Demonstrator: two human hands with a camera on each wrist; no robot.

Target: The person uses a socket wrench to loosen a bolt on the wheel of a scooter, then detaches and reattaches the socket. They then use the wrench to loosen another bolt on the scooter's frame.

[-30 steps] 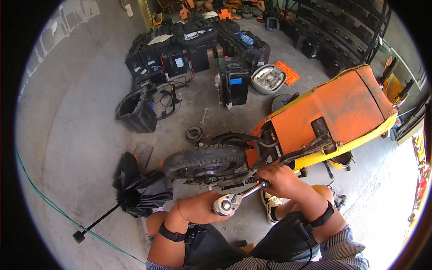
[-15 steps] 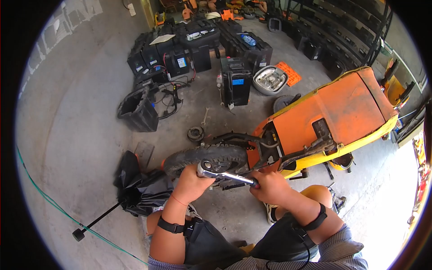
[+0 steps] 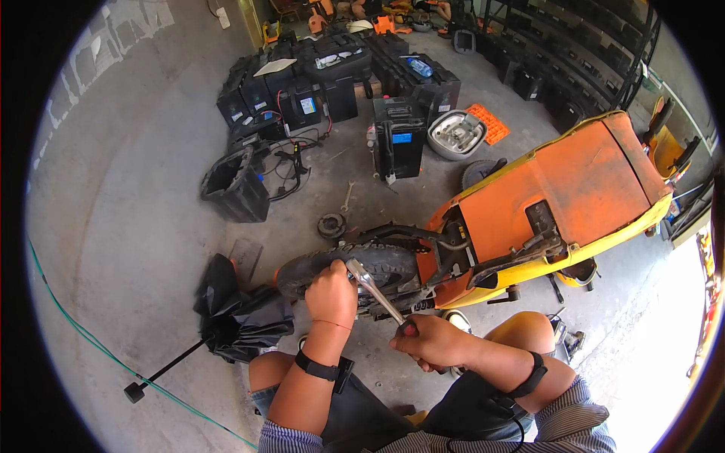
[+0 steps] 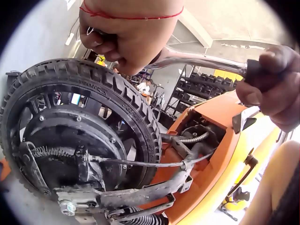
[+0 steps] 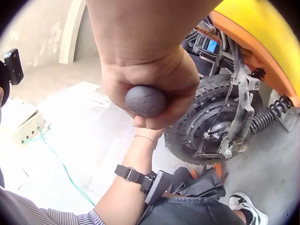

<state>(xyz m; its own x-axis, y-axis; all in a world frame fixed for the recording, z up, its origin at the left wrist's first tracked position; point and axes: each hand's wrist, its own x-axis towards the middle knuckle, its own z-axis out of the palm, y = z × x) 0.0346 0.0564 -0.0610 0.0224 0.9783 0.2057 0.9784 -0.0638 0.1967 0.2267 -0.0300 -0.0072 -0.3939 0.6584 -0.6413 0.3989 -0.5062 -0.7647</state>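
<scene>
In the head view my right hand [image 3: 436,341] grips the dark handle end of a shiny ratchet wrench [image 3: 383,297]. At the wrench's head my left hand [image 3: 332,296] is curled, its fingers round the head end. The wrench slants over the near side of a wheel [image 3: 393,260] with a knobbly black tyre, part of an orange and yellow scooter lying over. The left wrist view has the curled left hand [image 4: 129,35] just above the tyre, hiding the wrench head. An axle nut [image 4: 68,207] shows on the frame arm below. The handle's rounded butt [image 5: 146,101] pokes out of the right fist.
The scooter's orange body [image 3: 559,181] stretches off to the right. A black bag [image 3: 234,309] with a long-handled mallet lies at left. Beyond the wheel are a black bin [image 3: 236,185], an open-end wrench [image 3: 347,196] and a black battery box [image 3: 399,143]. A green cable [image 3: 83,340] crosses the floor.
Both hands carried the wrench from near my lap up to the wheel. The wrench head moved away from me, while the right hand has come left and closer to my body with the handle.
</scene>
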